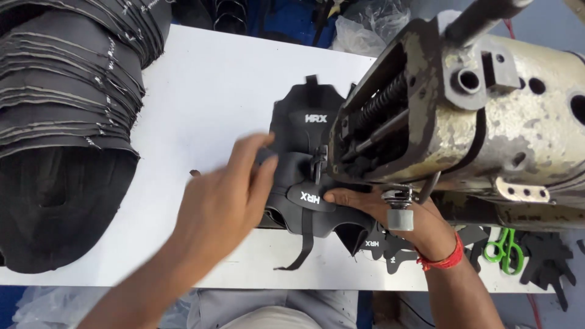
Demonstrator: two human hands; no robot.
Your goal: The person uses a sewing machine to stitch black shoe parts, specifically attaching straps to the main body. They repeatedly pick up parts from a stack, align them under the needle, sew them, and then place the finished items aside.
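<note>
A black shoe-upper piece (pixel 303 207) with a small white-printed patch lies under the needle of a worn cream sewing machine (pixel 487 116). My left hand (pixel 222 198) rests on its left side, fingers spread and pressing the fabric flat. My right hand (pixel 390 216), a red thread around its wrist, reaches under the machine head and pinches the piece's right edge beside the presser foot (pixel 318 164). A second black upper piece (pixel 308 109) lies just behind, flat on the white table (pixel 207 91).
A tall stack of black cut pieces (pixel 67 116) fills the table's left side. Small black cut shapes (pixel 548 262) and green-handled snips (pixel 504 248) lie at the right front. Clear plastic bags (pixel 365 27) sit at the back.
</note>
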